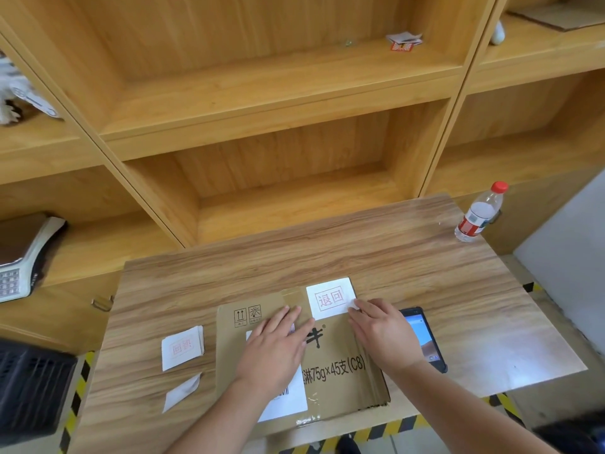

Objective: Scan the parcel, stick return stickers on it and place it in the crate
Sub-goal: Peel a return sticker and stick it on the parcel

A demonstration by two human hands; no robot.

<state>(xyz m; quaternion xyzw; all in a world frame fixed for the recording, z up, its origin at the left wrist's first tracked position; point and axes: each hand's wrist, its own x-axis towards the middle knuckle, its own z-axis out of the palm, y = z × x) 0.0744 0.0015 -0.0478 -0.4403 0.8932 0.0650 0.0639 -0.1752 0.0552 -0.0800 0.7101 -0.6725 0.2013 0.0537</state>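
Here, on the far left, we are seeing a dark slatted plastic crate sitting beside the wood-grain table, with a grey weighing scale with a keypad lying on the shelf above it. Next we are listing a small stack of white square return stickers with red print on the table, and a blank white backing slip lying just below it. In the middle, the flat brown cardboard parcel with black print and a white shipping label is lying on the table's near edge. Our left hand is pressing flat on the parcel, fingers straight and together. A white return sticker stamped in red is sitting at the parcel's far edge; our right hand is touching its near right corner with extended fingers. A black handheld scanner with a lit screen is lying just beside that hand, partly hidden. A clear water bottle with a red cap is standing at the far right corner.
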